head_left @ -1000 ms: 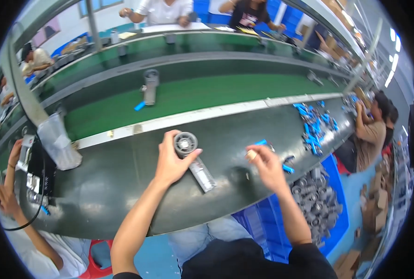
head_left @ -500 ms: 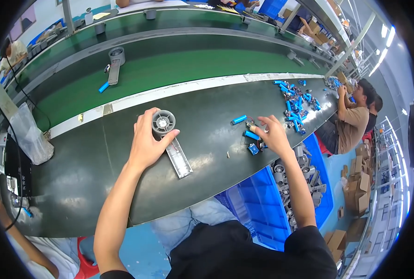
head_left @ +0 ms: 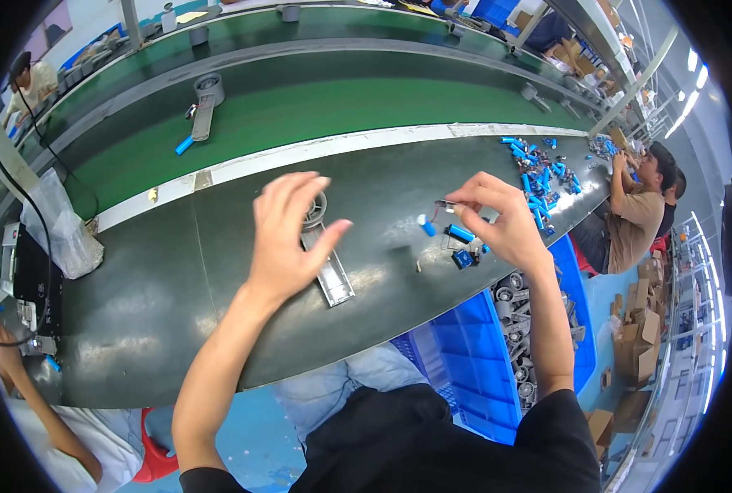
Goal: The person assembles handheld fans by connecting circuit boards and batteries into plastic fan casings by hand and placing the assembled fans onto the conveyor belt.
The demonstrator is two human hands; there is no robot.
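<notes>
My left hand [head_left: 285, 242] is raised over a grey fan housing with a long open handle [head_left: 335, 283], its fingers apart and holding nothing. The housing lies on the dark worktable, its round fan end partly hidden behind that hand. Between thumb and fingertips, my right hand [head_left: 504, 220] pinches a small circuit board [head_left: 445, 205]. Thin wires run from the board to a blue cylindrical battery [head_left: 427, 226], tilted at the tabletop. Below my right hand lie another blue battery [head_left: 461, 233] and a small blue wired part [head_left: 464, 260].
A pile of blue batteries with wires [head_left: 538, 177] lies to the right. Below the table edge, a blue crate [head_left: 456, 353] holds grey housings. Another housing [head_left: 204, 119] rests on the green conveyor [head_left: 300, 111]. A plastic bag [head_left: 62, 230] stands left; co-workers sit at both sides.
My left hand has let go of the fan housing and opened above it. My right hand has lifted the circuit board, pulling its wired battery from lying flat to a tilt.
</notes>
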